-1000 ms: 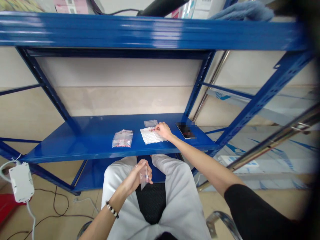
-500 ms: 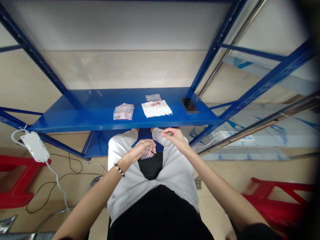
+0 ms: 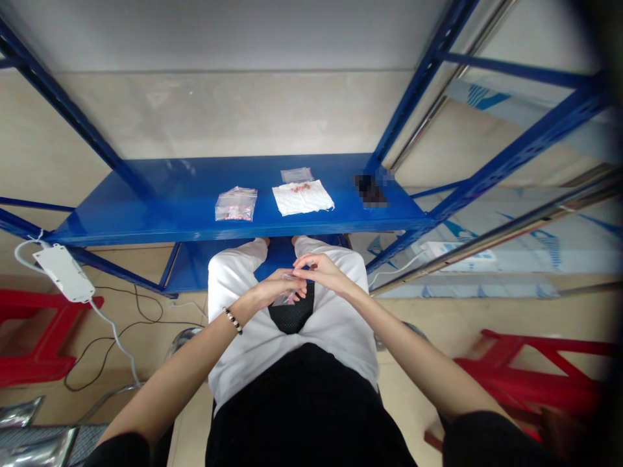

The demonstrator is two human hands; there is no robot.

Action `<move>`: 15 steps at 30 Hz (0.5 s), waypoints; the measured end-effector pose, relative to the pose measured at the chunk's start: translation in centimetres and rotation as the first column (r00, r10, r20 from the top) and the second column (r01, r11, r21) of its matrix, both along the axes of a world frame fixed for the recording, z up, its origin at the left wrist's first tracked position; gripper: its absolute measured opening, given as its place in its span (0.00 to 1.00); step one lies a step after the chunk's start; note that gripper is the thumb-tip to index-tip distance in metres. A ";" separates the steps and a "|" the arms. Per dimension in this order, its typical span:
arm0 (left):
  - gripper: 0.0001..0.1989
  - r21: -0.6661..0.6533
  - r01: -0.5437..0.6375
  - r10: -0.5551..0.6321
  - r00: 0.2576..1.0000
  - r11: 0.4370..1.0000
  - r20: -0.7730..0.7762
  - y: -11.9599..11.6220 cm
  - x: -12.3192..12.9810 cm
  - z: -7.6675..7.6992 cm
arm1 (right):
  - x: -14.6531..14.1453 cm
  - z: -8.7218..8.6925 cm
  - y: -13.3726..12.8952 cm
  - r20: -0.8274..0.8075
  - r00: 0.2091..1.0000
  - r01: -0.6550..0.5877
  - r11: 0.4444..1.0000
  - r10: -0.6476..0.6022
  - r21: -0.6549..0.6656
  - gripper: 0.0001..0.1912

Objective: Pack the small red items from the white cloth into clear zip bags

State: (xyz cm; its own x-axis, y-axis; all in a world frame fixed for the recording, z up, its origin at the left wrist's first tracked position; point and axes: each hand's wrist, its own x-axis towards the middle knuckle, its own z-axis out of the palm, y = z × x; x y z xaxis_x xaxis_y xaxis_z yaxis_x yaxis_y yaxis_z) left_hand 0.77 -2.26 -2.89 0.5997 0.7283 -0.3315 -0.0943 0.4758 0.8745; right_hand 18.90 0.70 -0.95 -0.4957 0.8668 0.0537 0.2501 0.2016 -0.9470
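Observation:
Over my lap, my left hand (image 3: 273, 287) is closed on a small clear plastic bag (image 3: 285, 298) with a few tiny pinkish pieces in its lower end. My right hand (image 3: 322, 270) has its fingertips pinched together at the left hand's fingers, by the bag's upper end. Whatever lies in that pinch is too small to make out. On the blue shelf ahead, a white cloth (image 3: 306, 202) carries a little group of small pink and brownish pieces (image 3: 300, 188). Flat clear bags (image 3: 296, 174) lie just behind it. Left of the cloth rests a larger clear bag (image 3: 236, 206) with pink and red contents.
The blue shelf (image 3: 146, 217) has upright posts at both ends. A dark, blurred-out object (image 3: 370, 192) lies at its right. A white power strip (image 3: 64, 272) hangs by the left post, with cables on the floor. Red stools (image 3: 525, 363) stand either side.
My right hand has moved left from above the right knee to meet my left hand at the bag. The left hand keeps its hold, and the view has shifted slightly.

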 end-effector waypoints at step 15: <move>0.14 -0.065 0.036 -0.027 0.990 0.997 0.139 -0.3 -0.2 1.4 | -0.7 1.3 -0.3 -0.035 0.997 -0.065 0.994 0.068 0.090 0.15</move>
State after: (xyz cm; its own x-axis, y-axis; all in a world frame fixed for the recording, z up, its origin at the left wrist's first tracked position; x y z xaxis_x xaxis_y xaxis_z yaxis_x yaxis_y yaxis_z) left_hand 0.60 -2.55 -1.45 0.6656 0.6871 -0.2915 -0.1960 0.5377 0.8200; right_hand 18.23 0.35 0.35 -0.5482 0.8230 0.1492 0.1973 0.3006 -0.9331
